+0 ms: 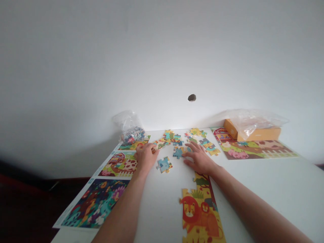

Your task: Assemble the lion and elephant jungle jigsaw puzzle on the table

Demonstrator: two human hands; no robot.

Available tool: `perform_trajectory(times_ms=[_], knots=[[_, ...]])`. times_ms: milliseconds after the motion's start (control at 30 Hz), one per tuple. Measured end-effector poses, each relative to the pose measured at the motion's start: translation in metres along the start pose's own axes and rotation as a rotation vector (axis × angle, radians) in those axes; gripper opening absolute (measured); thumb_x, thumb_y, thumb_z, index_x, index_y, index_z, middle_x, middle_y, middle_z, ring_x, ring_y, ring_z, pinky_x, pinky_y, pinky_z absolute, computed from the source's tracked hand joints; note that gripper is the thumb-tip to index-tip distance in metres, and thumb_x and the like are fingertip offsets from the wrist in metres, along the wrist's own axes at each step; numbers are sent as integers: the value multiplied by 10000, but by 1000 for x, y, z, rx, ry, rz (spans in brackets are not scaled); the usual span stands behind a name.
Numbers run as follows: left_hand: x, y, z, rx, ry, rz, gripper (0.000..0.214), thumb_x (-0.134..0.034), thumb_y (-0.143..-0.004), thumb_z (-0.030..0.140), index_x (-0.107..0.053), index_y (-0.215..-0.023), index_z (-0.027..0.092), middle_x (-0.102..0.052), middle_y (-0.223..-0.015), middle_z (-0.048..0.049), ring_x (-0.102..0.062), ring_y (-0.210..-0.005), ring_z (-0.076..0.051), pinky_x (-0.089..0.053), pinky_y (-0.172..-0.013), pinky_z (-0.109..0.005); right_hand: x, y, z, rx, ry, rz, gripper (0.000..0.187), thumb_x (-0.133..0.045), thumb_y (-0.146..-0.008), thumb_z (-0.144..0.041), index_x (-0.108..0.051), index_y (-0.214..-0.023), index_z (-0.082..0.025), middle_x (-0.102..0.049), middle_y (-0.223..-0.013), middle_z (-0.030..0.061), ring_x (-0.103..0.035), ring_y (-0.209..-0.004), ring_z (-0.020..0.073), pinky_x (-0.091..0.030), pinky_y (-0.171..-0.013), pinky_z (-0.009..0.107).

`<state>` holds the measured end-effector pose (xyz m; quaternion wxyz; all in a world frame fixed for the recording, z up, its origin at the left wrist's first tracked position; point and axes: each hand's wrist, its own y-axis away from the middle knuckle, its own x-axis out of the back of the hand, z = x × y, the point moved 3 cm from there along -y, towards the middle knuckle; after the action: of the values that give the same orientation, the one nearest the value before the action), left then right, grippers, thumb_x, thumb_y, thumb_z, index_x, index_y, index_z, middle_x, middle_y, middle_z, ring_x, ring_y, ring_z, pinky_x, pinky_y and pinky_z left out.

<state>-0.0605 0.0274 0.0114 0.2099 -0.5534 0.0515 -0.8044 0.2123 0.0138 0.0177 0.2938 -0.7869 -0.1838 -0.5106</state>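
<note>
My left hand rests on the white table with fingers curled over a small puzzle piece near its fingertips. My right hand lies flat with fingers spread, fingertips touching a blue puzzle piece. Another blue piece lies between the hands. Several loose coloured pieces are scattered just beyond both hands. A partly joined strip with a lion lies under my right forearm.
Picture sheets lie along the left edge: a farm scene and a jungle scene. A clear bag of pieces stands at the back left. An orange box under plastic wrap and a farm sheet sit back right.
</note>
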Motion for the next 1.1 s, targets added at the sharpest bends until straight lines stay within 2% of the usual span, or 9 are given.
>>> perform_trajectory(times_ms=[133, 233, 333, 467, 533, 633, 700, 967, 1100], knots=[[5, 0, 5, 8, 0, 77, 393, -713, -779, 385, -697, -1155, 271, -685, -1166, -98, -523, -1159, -353, -440, -956, -475, 0, -1, 0, -2, 4, -4, 318, -558, -931, -406, -687, -1191, -276, -429, -1494, 106, -277, -1431, 356, -279, -1131, 595], [10, 7, 20, -127, 160, 163, 442, -730, -784, 368, -653, -1202, 243, -683, -1167, -76, -538, -1149, -299, -428, -1012, -418, 6, -2, -5, 11, -17, 46, 481, -548, -932, -386, -535, -1393, -250, -461, -1476, 121, -340, -1395, 326, -305, -1127, 549], [12, 22, 43, -374, 314, 101, 529, -756, -774, 342, -595, -1273, 271, -683, -1175, -37, -532, -1151, -263, -392, -1069, -402, 14, -4, -14, 71, -87, 83, 677, -522, -943, -361, -265, -1554, -220, -547, -1410, 120, -459, -1299, 279, -342, -1106, 497], [11, 31, 55, -528, 326, -45, 676, -786, -743, 355, -522, -1362, 289, -669, -1220, -38, -510, -1181, -265, -388, -1069, -403, 14, -4, -18, 108, -106, 52, 557, -501, -955, -370, -399, -1490, -252, -574, -1405, 85, -444, -1342, 276, -277, -1143, 519], [11, 24, 45, -412, 232, -17, 704, -790, -730, 401, -518, -1368, 278, -646, -1267, -59, -493, -1218, -297, -360, -1086, -441, 11, -4, -12, 29, -82, 56, 510, -486, -963, -381, -445, -1457, -265, -552, -1434, 74, -383, -1398, 289, -229, -1156, 565], [11, 9, 15, -12, 47, 91, 765, -760, -732, 462, -475, -1407, 243, -578, -1369, -124, -420, -1293, -403, -332, -1063, -564, 6, -4, -1, -122, -32, 69, 492, -480, -968, -428, -473, -1434, -269, -558, -1428, 76, -334, -1427, 320, -183, -1149, 633], [8, 4, 1, 115, 25, 50, 801, -748, -720, 489, -460, -1419, 224, -589, -1354, -159, -412, -1282, -444, -339, -1023, -611, 5, -4, 4, -193, -1, 75, 486, -481, -966, -471, -504, -1408, -270, -577, -1406, 79, -313, -1430, 345, -179, -1138, 660], [5, 4, 1, 90, 81, 21, 671, -737, -735, 389, -525, -1357, 255, -710, -1167, -96, -447, -1245, -430, -321, -1023, -652, -1, -2, 7, -262, 72, 20, 468, -454, -959, -563, -572, -1358, -347, -437, -1505, 95, -244, -1438, 418, -190, -1083, 739], [11, -1, 0, 111, 141, 141, 562, -724, -757, 391, -580, -1282, 255, -707, -1161, -88, -523, -1198, -376, -384, -1021, -612, -2, -2, 11, -298, 92, 44, 418, -468, -948, -579, -658, -1250, -362, -302, -1582, 75, -178, -1458, 446, -175, -1075, 756]])
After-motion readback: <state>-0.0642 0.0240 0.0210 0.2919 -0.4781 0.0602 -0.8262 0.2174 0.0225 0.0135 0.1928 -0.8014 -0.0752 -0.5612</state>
